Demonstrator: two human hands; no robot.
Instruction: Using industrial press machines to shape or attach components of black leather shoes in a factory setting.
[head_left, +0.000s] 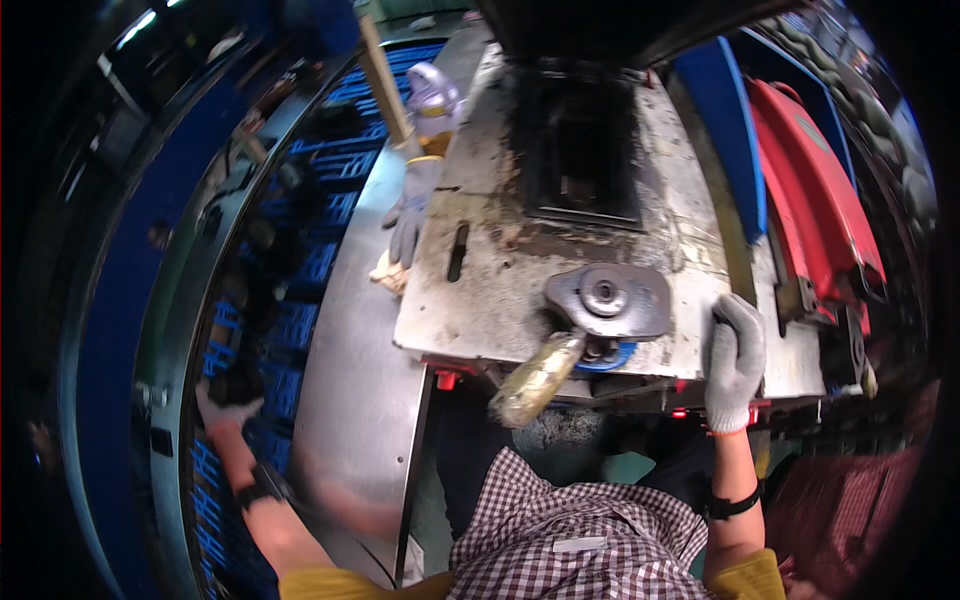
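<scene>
In the head view, the left hand reaches out to the far-left side, over the blue slatted bed, with its grip right at a dark rounded part; blur and shadow hide how wide the fingers stand, so I cannot tell whether they hold that part or only touch it. The right hand, in a grey glove, rests at the near right edge of the worn metal table, its fingers close together and loosely bent; whether its grip closes on anything underneath, I cannot tell. Between the hands, toward the near edge of the table, sits a flanged metal piece with a round raised centre, and a tape-wrapped handle slants from beside it out past the edge. Left of the table runs a smooth steel ledge, with grey gloves lying farther off; red bins stand at the far right.
</scene>
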